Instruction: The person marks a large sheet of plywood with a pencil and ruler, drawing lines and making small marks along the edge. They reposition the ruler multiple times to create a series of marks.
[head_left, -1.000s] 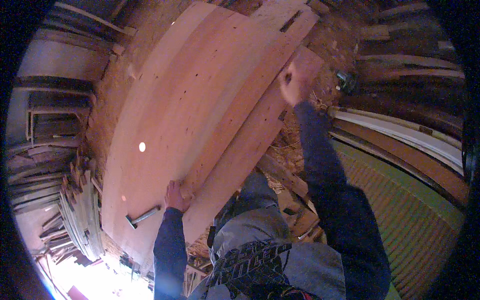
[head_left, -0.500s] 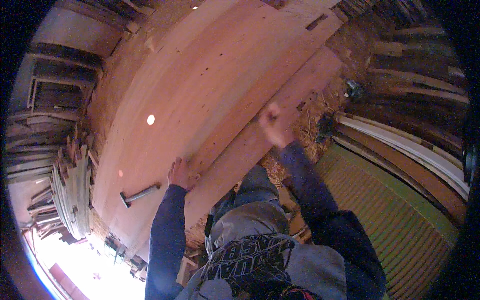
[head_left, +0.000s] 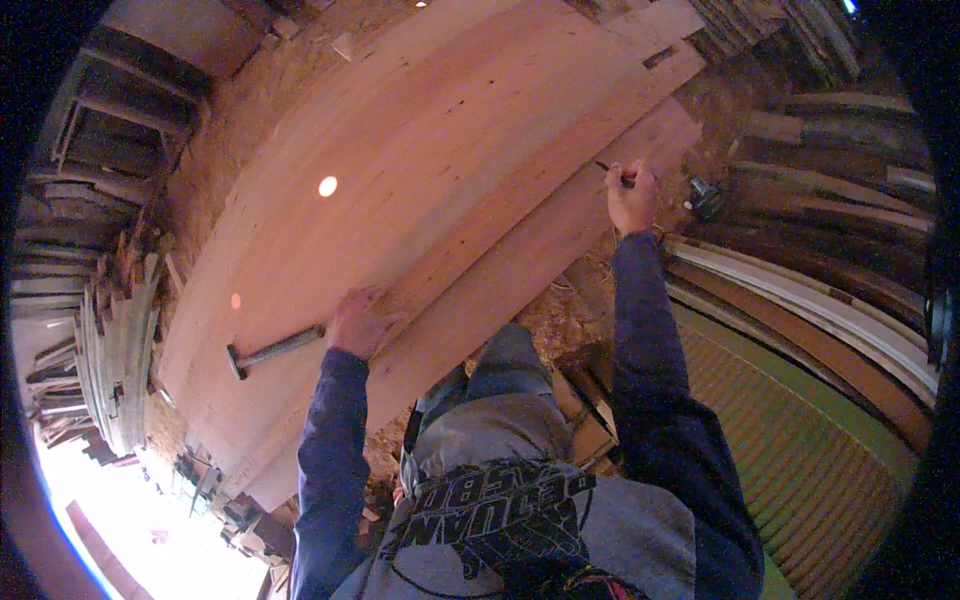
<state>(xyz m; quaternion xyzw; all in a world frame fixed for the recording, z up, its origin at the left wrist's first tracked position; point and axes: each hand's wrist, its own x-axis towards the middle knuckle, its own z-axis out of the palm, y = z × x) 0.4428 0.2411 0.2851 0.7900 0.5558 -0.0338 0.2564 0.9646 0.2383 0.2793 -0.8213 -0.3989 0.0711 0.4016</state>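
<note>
A large curved wooden panel [head_left: 400, 150] lies in front of me, with a separate plank [head_left: 540, 260] along its near right edge. My left hand [head_left: 360, 322] rests flat on the panel close to that edge, fingers stretched out. Just left of it lies a hammer [head_left: 275, 350], its handle end beside my fingers. Over the far part of the plank, my right hand [head_left: 632, 200] is closed round a slim dark pencil [head_left: 602, 166]. The pencil's tip points left toward the seam between panel and plank; whether it touches the wood I cannot tell.
Sawdust and shavings cover the floor around the panel. A dark power tool [head_left: 704, 198] sits right of my right hand. Stacked boards [head_left: 830, 290] line the right side, beside a ribbed greenish sheet [head_left: 790, 440]. More timber strips [head_left: 120, 360] stand at the left.
My right hand, blurred before, has moved away from me and to the right along the plank, and the pencil now shows in it. My left hand stays on the panel near the hammer.
</note>
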